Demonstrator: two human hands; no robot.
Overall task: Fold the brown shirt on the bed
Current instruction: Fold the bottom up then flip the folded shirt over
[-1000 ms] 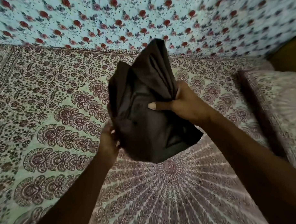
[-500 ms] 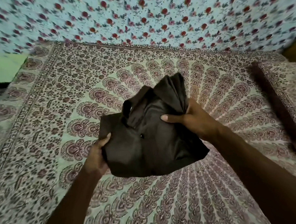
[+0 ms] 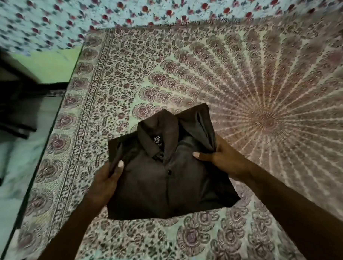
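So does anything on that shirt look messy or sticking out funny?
Mostly it is neat. The shirt is a tidy rectangle with its collar on top, but one flap at the far right corner sticks up, bunched where the right hand pinches it. The left hand holds the other edge.

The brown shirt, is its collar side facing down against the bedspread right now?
No. The brown shirt lies collar up, its neck label and front buttons in plain sight, with the left hand and right hand gripping its sides.
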